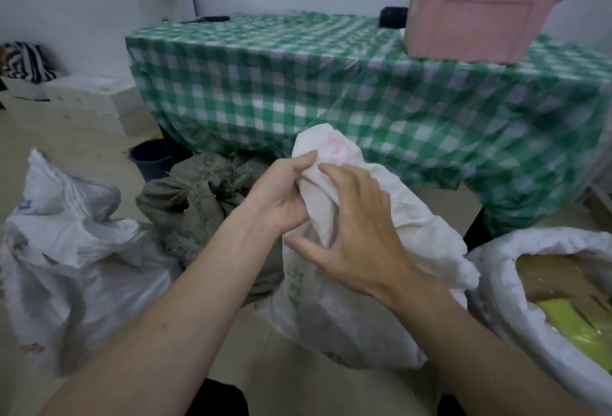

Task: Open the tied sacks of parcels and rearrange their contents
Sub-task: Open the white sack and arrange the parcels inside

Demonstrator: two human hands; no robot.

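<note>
white sack (347, 290) | neck up, tilted left | left hand (281, 194) pinches neck

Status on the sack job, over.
Left hand pinches neck of white sack. Right hand open, resting on it. Neck not open. Nothing blocking.

The green and red printing on the white sack (347, 283) is too blurred to read.

White sack (357, 283), centre: woven plastic, matt, creased. Grey sack (198, 197) at 9 o'clock of it: coarse cloth, frayed, rough. Table cover (298, 84) at 12 o'clock: glossy plastic sheet, wrinkled. Pink bin (477, 15) at 1 o'clock: smooth plastic. Floor (66, 131): smooth tile.
</note>
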